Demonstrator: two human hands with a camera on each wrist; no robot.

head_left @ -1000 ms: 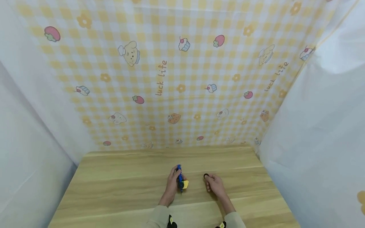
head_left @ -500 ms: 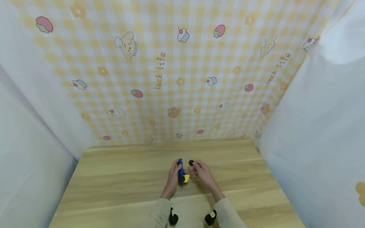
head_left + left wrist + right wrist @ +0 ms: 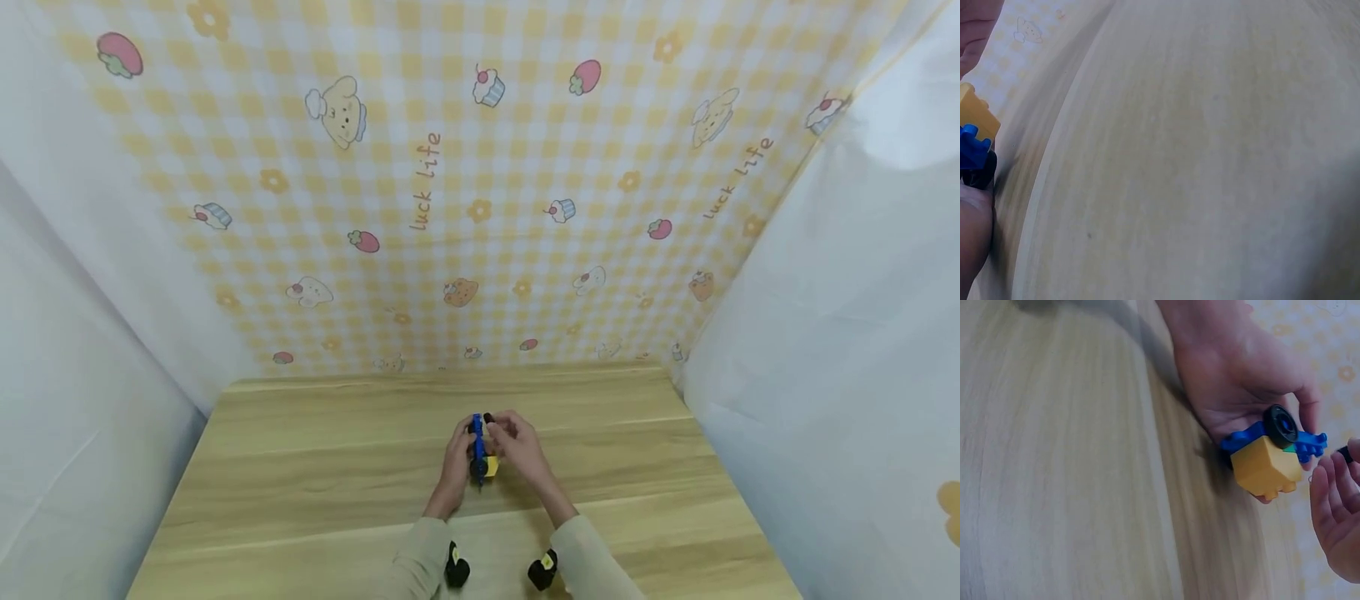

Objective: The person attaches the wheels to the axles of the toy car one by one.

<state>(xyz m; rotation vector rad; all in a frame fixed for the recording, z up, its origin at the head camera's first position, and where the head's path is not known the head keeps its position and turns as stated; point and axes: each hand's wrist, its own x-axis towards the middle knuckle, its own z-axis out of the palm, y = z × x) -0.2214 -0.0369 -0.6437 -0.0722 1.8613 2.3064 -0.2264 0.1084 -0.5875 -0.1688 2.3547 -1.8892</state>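
My left hand [image 3: 453, 467] holds a toy block car [image 3: 478, 445] on its side, over the wooden table. In the right wrist view, the car has a blue base, a yellow block [image 3: 1261, 467] and a black wheel [image 3: 1281, 426] fitted at one end. Between the thumb and fingers of my right hand [image 3: 525, 454] is a loose black wheel [image 3: 489, 417], close beside the car's far end; whether they touch I cannot tell. Only part of the car, with its blue base [image 3: 972, 150], shows at the left edge of the left wrist view.
The wooden table [image 3: 330, 467] lies under both hands. A yellow checked curtain [image 3: 480, 167] hangs behind it, with white sheets [image 3: 825, 333] at either side. Black wrist cameras [image 3: 457, 567] sit at both sleeves.
My right hand has moved left and away from me with the loose wheel, up to the car. The left hand keeps its hold on the car. The head view has tilted slightly.
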